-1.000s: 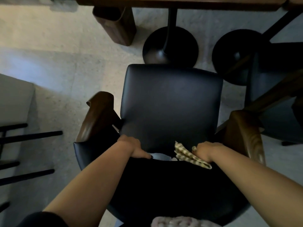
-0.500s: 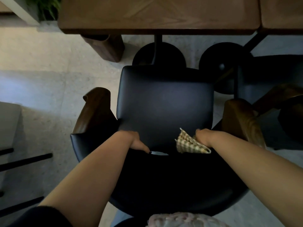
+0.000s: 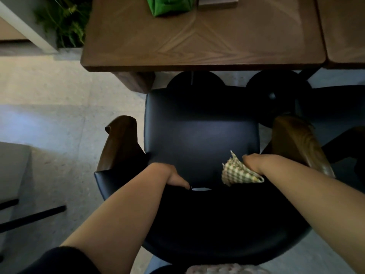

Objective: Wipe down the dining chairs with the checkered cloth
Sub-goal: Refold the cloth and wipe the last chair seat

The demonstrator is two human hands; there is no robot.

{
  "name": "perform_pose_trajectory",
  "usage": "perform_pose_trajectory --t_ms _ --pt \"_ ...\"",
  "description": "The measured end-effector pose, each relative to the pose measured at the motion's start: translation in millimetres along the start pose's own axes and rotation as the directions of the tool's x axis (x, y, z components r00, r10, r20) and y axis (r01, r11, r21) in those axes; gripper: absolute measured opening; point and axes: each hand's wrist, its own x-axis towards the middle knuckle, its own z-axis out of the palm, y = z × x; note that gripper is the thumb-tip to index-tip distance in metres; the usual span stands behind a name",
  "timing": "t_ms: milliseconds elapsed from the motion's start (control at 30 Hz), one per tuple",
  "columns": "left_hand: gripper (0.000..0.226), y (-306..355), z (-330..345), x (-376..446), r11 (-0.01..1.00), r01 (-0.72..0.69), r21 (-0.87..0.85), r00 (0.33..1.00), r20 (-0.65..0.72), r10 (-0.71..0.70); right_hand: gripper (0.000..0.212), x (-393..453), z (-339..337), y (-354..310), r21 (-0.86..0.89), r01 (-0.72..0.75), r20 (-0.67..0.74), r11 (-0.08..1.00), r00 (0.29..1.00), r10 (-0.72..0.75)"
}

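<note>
A black leather dining chair [image 3: 199, 133] with brown wooden armrests stands below me, facing the table. My right hand [image 3: 253, 162] holds the bunched green-and-white checkered cloth [image 3: 238, 173] against the seat's back right corner, just inside the right armrest [image 3: 298, 141]. My left hand [image 3: 170, 174] grips the top edge of the curved backrest [image 3: 217, 230], fingers curled over it toward the seat; the fingertips are partly hidden.
A wooden table [image 3: 197, 36] stands ahead with a green bag [image 3: 167, 4] on it and black round bases [image 3: 195, 82] under it. Another black chair [image 3: 335, 107] is at right. A plant [image 3: 63, 22] is at far left, dark furniture legs [image 3: 31, 216] at near left.
The view has tilted up, bringing the tabletop into sight. The cloth in my right hand has bunched up and shifted slightly along the rear of the seat. My left hand keeps its grip.
</note>
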Motion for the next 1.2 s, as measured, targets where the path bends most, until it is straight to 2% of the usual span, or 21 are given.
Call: perform_pose_trajectory --t_ms 200,300,333,400,467,533,633,700,800,900,1000,1067,1133,1200 --pt "0.103 -4.8 3.7 4.7 0.999 -0.024 -0.034 0.998 0.061 0.026 0.033 -0.8 -3.0 -1.5 -0.14 0.097 0.042 0.985 0.995 -0.092" --pt "0.095 -3.3 2.7 0.5 0.998 -0.015 -0.056 0.999 0.05 0.017 0.022 -9.4 -11.7 2.3 -0.139 0.141 -0.104 0.98 0.982 -0.156" --pt "0.091 -2.7 1.7 -2.5 0.997 -0.021 -0.072 0.999 0.023 0.023 0.019 -13.6 -15.3 3.4 -0.104 0.164 -0.191 0.981 0.965 -0.182" --pt "0.082 -0.5 -1.9 -12.0 0.992 -0.041 -0.116 0.998 -0.052 0.035 0.02 -28.5 -21.7 2.5 0.111 0.244 -0.385 0.963 0.904 -0.184" --pt "0.068 3.5 -6.1 -26.7 0.97 -0.102 -0.221 0.988 -0.137 0.073 0.018 -50.0 -25.3 -2.0 0.342 0.342 -0.541 0.875 0.833 -0.114" --pt "0.054 10.0 -8.3 -47.1 0.887 -0.214 -0.41 0.964 -0.237 0.123 0.015 -75.3 -25.6 -7.4 0.453 0.434 -0.619 0.778 0.782 -0.076" --pt "0.038 21.7 -9.1 -93.2 0.605 -0.37 -0.705 0.911 -0.403 0.088 0.013 -117.8 -24.0 -12.7 0.566 0.543 -0.664 0.62 0.746 -0.047" --pt "0.037 29.6 -9.8 -129.6 0.4 -0.472 -0.786 0.867 -0.496 0.048 0.01 -149.1 -24.6 -14.6 0.617 0.589 -0.667 0.522 0.743 -0.049" --pt "0.043 43.5 -11.3 -182.7 0.165 -0.617 -0.769 0.782 -0.623 0.019 0.007 -193.0 -27.8 -15.5 0.628 0.665 -0.688 0.404 0.717 -0.113" --pt "0.048 62.7 -17.9 -230.0 0.057 -0.713 -0.699 0.701 -0.713 0.024 0.01 -236.7 -37.8 -13.3 0.6 0.748 -0.726 0.286 0.658 -0.198" --pt "0.037 79.1 -26.7 -272.9 -0.067 -0.769 -0.636 0.636 -0.771 0.026 0.011 -278.6 -46.0 -10.8 0.53 0.817 -0.766 0.23 0.577 -0.285" --pt "0.031 88.4 -32.6 -298.9 -0.069 -0.82 -0.569 0.57 -0.822 0.006 0.012 -308.1 -48.3 -10.8 0.432 0.873 -0.828 0.225 0.483 -0.284" --pt "0.031 95.8 -35.7 -323.4 -0.069 -0.874 -0.482 0.485 -0.874 -0.038 0.011 -337.8 -46.1 -12.0 0.3 0.928 -0.906 0.22 0.349 -0.239" --pt "0.031 102.0 -37.5 -345.6 -0.083 -0.918 -0.388 0.394 -0.917 -0.066 0.015 -363.9 -41.2 -12.7 0.205 0.965 -0.96 0.166 0.231 -0.159"
